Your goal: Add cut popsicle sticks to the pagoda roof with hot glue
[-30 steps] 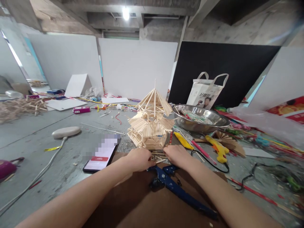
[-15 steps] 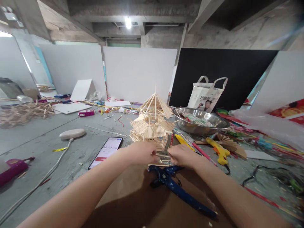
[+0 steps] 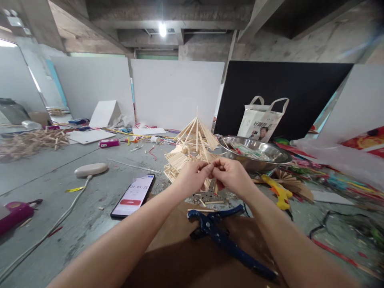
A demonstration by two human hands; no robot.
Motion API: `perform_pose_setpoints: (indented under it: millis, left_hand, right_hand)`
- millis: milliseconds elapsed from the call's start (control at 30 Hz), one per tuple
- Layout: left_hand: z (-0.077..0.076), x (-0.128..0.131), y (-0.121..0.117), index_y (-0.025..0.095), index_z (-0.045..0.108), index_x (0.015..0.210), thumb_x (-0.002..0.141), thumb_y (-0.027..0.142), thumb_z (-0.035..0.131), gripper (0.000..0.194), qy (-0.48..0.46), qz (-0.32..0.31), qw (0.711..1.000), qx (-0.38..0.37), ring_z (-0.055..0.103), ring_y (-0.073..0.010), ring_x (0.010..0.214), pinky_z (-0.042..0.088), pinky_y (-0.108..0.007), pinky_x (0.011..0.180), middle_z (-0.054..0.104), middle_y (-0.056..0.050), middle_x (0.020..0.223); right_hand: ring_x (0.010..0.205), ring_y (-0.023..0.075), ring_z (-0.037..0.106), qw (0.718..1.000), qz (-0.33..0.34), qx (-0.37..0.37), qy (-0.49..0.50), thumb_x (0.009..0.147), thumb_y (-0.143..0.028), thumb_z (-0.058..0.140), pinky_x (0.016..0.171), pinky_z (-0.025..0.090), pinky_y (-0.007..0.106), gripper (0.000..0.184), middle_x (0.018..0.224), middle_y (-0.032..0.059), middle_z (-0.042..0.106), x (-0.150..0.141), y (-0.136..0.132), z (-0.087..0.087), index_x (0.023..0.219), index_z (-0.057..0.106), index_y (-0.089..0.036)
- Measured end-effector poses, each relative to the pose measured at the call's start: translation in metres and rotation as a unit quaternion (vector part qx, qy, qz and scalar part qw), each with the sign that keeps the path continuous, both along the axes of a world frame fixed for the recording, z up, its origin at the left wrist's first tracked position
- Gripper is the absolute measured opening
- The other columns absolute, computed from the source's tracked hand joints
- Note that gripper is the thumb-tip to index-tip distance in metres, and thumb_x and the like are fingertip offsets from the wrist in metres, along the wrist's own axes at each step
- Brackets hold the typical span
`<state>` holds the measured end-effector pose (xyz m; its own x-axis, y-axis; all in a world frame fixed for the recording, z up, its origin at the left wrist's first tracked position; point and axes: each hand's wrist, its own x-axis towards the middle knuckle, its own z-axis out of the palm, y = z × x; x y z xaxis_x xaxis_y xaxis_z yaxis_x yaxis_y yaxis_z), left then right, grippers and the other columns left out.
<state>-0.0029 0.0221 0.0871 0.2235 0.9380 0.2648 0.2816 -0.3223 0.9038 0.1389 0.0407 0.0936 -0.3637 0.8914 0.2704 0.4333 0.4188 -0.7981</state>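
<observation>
My left hand (image 3: 195, 176) and my right hand (image 3: 229, 176) meet fingertip to fingertip, both closed in a pinch. A thin wooden stick (image 3: 205, 150) rises from between their fingers, its lower end hidden. Just behind them stands a model pavilion (image 3: 177, 160) built of pale wooden sticks, with a pointed roof (image 3: 187, 134); my hands cover part of its lower right side. Below the hands, a blue-handled cutter (image 3: 222, 236) rests on a brown board (image 3: 168, 248). Short cut sticks (image 3: 214, 202) lie beyond it.
A phone (image 3: 133, 196) showing a timer lies left of my forearm. At right are a metal bowl (image 3: 255, 160), a yellow glue gun (image 3: 280, 194) and tangled scraps. A white cable (image 3: 72, 208) crosses the left side. A stick pile (image 3: 33, 142) lies far left.
Both hands have risen from the cut sticks near the cutter and come together before the model. A stick now shows upright between their fingers.
</observation>
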Motion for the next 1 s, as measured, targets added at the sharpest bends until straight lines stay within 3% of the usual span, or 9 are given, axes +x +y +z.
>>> perform_pose_setpoints:
  millis: [100, 233, 400, 500, 600, 733, 1000]
  left_hand:
    - [-0.005, 0.007, 0.008, 0.014, 0.054, 0.072, 0.076, 0.039, 0.042, 0.028, -0.101, 0.035, 0.994, -0.04, 0.047, -0.0056, 0.037, 0.034, -0.016, 0.035, 0.049, 0.002, 0.054]
    - [-0.011, 0.005, 0.016, 0.013, 0.052, 0.067, 0.074, 0.036, 0.045, 0.025, -0.154, 0.078, 0.985, -0.02, 0.046, -0.005, 0.04, 0.037, -0.016, 0.039, 0.049, 0.002, 0.054]
    - [-0.03, -0.001, 0.023, 0.014, 0.052, 0.064, 0.075, 0.038, 0.042, 0.028, -0.088, 0.119, 0.988, 0.034, 0.048, -0.0073, 0.048, 0.038, -0.02, 0.048, 0.054, 0.0, 0.058]
    - [-0.037, -0.002, 0.023, 0.015, 0.054, 0.064, 0.076, 0.038, 0.041, 0.029, 0.001, 0.133, 0.989, 0.069, 0.05, -0.0097, 0.054, 0.037, -0.021, 0.052, 0.055, 0.0, 0.056]
    - [-0.036, -0.003, 0.021, 0.015, 0.054, 0.062, 0.076, 0.039, 0.039, 0.032, 0.057, 0.141, 0.984, 0.091, 0.049, -0.0099, 0.054, 0.035, -0.021, 0.052, 0.055, 0.0, 0.055]
    - [-0.032, -0.006, 0.02, 0.015, 0.053, 0.06, 0.077, 0.038, 0.039, 0.032, 0.064, 0.153, 0.982, 0.091, 0.049, -0.0102, 0.053, 0.034, -0.022, 0.051, 0.056, 0.0, 0.054]
    - [-0.026, -0.015, 0.024, 0.016, 0.05, 0.062, 0.075, 0.038, 0.042, 0.027, 0.017, 0.168, 0.985, 0.038, 0.051, -0.0092, 0.043, 0.036, -0.02, 0.043, 0.055, 0.001, 0.051]
  right_hand:
    - [0.037, 0.0069, 0.048, 0.999, -0.001, 0.023, 0.03, 0.074, -0.033, 0.045, 0.036, 0.037, 0.019, 0.019, 0.057, -0.002, 0.056, -0.013, 0.0, -0.003, 0.075, 0.052, -0.016]
    - [0.041, 0.0074, 0.05, 0.998, 0.003, 0.051, -0.028, 0.077, -0.041, 0.042, 0.042, 0.039, 0.02, 0.03, 0.065, 0.0002, 0.06, -0.009, 0.0, -0.004, 0.082, 0.057, -0.016]
    - [0.059, 0.0129, 0.054, 0.961, -0.15, 0.198, -0.12, 0.076, -0.042, 0.044, 0.057, 0.04, 0.024, 0.028, 0.066, 0.0012, 0.061, 0.015, 0.014, -0.003, 0.076, 0.059, -0.018]
    - [0.063, 0.0159, 0.056, 0.943, -0.19, 0.188, -0.198, 0.075, -0.044, 0.043, 0.058, 0.038, 0.026, 0.029, 0.07, 0.0021, 0.062, 0.022, 0.021, -0.004, 0.082, 0.058, -0.02]
    - [0.067, 0.0178, 0.057, 0.936, -0.168, 0.151, -0.269, 0.076, -0.047, 0.04, 0.058, 0.036, 0.026, 0.032, 0.072, 0.0026, 0.064, 0.02, 0.021, -0.006, 0.083, 0.058, -0.021]
    - [0.069, 0.0156, 0.056, 0.952, -0.092, 0.159, -0.244, 0.079, -0.041, 0.038, 0.059, 0.036, 0.023, 0.03, 0.073, 0.0026, 0.063, 0.012, 0.017, -0.009, 0.081, 0.058, -0.019]
    - [0.059, 0.013, 0.052, 0.951, -0.098, 0.177, -0.235, 0.079, -0.036, 0.038, 0.054, 0.032, 0.023, 0.027, 0.066, 0.0013, 0.061, 0.008, 0.014, -0.015, 0.078, 0.059, -0.019]
